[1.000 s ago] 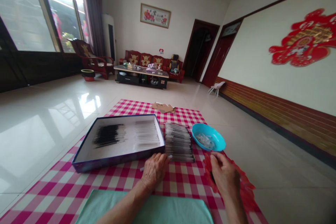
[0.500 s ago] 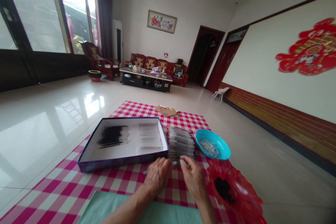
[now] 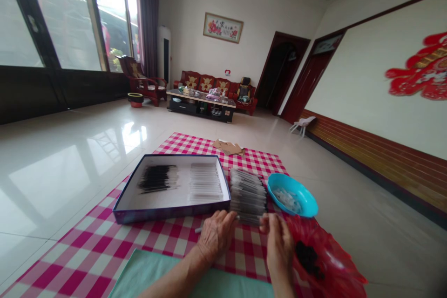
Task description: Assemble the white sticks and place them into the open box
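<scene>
My left hand rests on the red-checked cloth with its fingers curled round a thin pale stick whose ends poke out on both sides. My right hand hovers beside it, fingertips pinched together near the front of a stack of clear thin sticks. Just left of that stack lies a flat blue box lid holding a bunch of black sticks and a row of clear ones.
A turquoise bowl with small clear pieces sits right of the stack. A red plastic bag with dark bits lies at my right. A mint-green cloth covers my lap. Cardboard scraps lie at the cloth's far edge, with shiny tiled floor around.
My right hand has come from the red bag over to the stack, then drifted slightly right. The view has shifted left and up a little. My left hand has stayed in place.
</scene>
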Motion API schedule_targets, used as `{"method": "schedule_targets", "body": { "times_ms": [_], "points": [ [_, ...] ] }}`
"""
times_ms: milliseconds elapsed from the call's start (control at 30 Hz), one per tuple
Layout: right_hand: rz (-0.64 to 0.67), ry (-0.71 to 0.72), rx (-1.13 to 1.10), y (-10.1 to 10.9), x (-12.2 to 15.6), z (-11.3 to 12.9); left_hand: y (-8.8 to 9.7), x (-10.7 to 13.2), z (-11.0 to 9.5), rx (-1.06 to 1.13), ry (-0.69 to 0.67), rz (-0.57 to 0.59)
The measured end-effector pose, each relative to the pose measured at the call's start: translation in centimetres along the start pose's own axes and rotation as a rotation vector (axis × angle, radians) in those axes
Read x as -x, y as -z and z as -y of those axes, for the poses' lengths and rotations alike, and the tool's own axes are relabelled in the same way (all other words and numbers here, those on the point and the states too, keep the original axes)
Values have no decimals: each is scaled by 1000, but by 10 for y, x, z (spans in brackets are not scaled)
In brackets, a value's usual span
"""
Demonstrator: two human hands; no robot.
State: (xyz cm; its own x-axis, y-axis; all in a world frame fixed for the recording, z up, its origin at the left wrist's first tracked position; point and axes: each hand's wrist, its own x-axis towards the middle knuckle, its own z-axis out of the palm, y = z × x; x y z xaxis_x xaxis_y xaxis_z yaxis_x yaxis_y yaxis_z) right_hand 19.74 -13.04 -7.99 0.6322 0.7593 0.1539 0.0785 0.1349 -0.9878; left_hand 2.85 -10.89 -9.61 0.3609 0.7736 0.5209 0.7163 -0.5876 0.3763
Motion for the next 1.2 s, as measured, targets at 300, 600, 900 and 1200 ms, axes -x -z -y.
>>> {"method": "schedule_targets", "body": {
  "times_ms": [300,600,900,1200],
  "points": [
    [-129,180,-32,9,2,20,-2,-1,2,53,14,-168],
    [54,-14,-130,-24,18,-20,4,0,-6,-64,-40,4],
    [69,-156,-119,-27,23,-36,49,-25,-2,-232,139,201],
    [140,-144,-85,-31,23,-31,132,-46,133,-494,372,503]
  ]
}}
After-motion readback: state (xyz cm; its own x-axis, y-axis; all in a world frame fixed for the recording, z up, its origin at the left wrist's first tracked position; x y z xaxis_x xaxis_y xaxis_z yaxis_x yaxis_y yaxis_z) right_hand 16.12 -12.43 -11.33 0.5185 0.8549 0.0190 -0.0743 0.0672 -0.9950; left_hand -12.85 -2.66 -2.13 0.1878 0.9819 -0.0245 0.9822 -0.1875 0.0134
